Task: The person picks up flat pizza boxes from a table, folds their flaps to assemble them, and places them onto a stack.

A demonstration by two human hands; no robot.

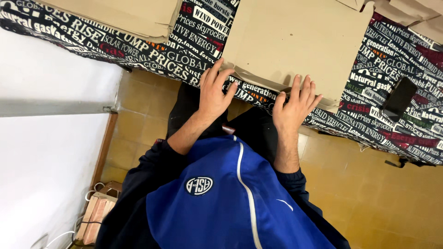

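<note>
Both hands lie flat on the near edge of a flattened cardboard sheet (295, 41) that rests on the worktop (397, 115), which is covered by a dark cloth printed all over with lettering. The left hand (215, 94) sits at the sheet's near left corner, fingers (216, 69) spread and straight, palm down, gripping nothing; the right hand (294, 106) presses farther along the same edge, fingers also open and splayed, tips resting on the cardboard where a thin flap or second layer shows beneath. Judging from this, the step in hand is pressing or squaring the near edge, and it goes best with even weight from both palms, so that the sheet stays flat and does not skid on the cloth, and with the fingertips kept behind the fold line rather than over it. The sheet fills the middle of the worktop; its near edge runs roughly from the left hand to the right, slanting down toward the right in the view, while its body stretches away from the person to the top of the frame. Which side is longer I cannot tell, as the far end is cut off. More cardboard (120, 16) lies to the left, and a dark phone (399, 97) lies on the cloth to the right.
</note>
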